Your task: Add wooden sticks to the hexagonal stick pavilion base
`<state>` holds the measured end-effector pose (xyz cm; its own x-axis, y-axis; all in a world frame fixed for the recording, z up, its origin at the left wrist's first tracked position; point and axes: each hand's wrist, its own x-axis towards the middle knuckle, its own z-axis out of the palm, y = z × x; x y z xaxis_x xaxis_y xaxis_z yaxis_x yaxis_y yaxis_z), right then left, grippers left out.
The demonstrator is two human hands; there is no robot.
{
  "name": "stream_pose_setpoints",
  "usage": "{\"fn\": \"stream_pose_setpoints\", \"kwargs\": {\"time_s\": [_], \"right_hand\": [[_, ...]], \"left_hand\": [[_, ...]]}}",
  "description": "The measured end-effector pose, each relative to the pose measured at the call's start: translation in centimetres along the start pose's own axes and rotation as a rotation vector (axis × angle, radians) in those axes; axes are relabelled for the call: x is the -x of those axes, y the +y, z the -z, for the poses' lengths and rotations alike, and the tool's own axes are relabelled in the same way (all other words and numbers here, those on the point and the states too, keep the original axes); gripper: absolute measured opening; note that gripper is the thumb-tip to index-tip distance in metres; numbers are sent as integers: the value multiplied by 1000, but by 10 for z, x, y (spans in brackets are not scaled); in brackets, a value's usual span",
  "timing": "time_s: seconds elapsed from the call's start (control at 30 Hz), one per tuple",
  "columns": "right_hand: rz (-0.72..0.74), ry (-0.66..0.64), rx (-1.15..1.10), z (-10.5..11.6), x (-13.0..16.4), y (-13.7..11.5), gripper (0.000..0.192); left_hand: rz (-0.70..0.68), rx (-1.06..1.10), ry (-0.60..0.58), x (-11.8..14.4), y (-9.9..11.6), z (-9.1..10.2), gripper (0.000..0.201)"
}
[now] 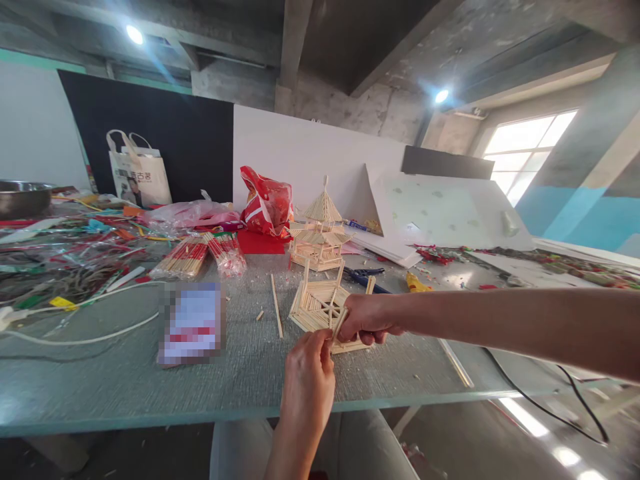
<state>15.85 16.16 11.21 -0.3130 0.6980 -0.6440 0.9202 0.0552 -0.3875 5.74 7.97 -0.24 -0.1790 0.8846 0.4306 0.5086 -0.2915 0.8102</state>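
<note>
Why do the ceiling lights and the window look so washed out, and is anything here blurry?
Head view: the ceiling lights flare with streaks; the window is blown out; the wide lens bends the edges; a card on the table is pixelated; the hands and stick model stay sharp.

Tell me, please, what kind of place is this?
Probably a craft workshop with bare concrete walls: a finished stick pagoda, packs of sticks and paper scraps lie on the worktable.

L hand (309, 375) raised w/ fingers pinched, R hand (367, 319) curled shut, R arm outstretched
</note>
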Motion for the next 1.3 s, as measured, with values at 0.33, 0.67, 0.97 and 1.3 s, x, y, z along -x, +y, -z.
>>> {"fn": "stream_pose_setpoints", "kwargs": {"time_s": [0.33,0.67,0.97,1.3], "right_hand": [[-16,-14,-12,1,1,1,10],[3,-37,-74,2,1,3,18],[6,-46,-138,2,2,4,18],[176,-54,-277,-12,49,16,17]], "left_hand": [[-3,-2,5,0,-1,-2,22],[-7,-1,14,1,-3,-3,23],[-7,-2,17,0,-1,-1,23],[-36,200,135,23,14,12,21]]}}
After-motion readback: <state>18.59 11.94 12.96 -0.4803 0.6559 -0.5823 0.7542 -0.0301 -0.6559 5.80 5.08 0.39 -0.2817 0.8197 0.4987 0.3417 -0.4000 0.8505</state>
